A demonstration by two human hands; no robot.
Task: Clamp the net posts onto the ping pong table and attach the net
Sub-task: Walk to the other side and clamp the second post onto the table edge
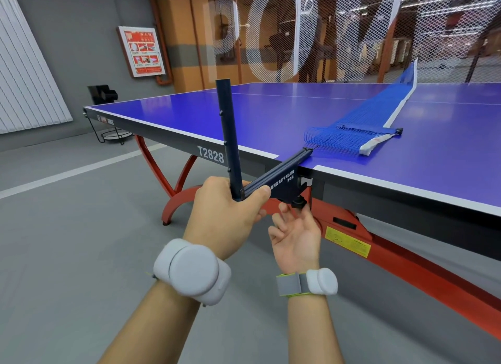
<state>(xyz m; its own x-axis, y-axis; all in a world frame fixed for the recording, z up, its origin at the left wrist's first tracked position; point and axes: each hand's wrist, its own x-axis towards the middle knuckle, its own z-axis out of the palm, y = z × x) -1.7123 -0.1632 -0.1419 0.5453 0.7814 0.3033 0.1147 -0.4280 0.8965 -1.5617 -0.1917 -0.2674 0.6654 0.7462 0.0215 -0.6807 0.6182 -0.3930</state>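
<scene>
A dark blue net post (229, 136) stands upright off the near edge of the blue ping pong table (271, 111). Its clamp arm (282, 174) reaches over the table edge at the centre line. My left hand (230, 214) grips the foot of the post where it meets the arm. Below the arm, my right hand (294, 228) is palm up, its fingertips pinching the black clamp screw knob (298, 202). The blue net (360, 119) lies loose and flat across the table top, white tape along one side, rising at the far edge.
Red curved table legs (173, 184) and a red frame beam (406, 268) run under the table near my hands. A black stand (104, 95) sits beyond the left table end. White mesh fencing (352, 24) lines the far side. Grey floor lies all around.
</scene>
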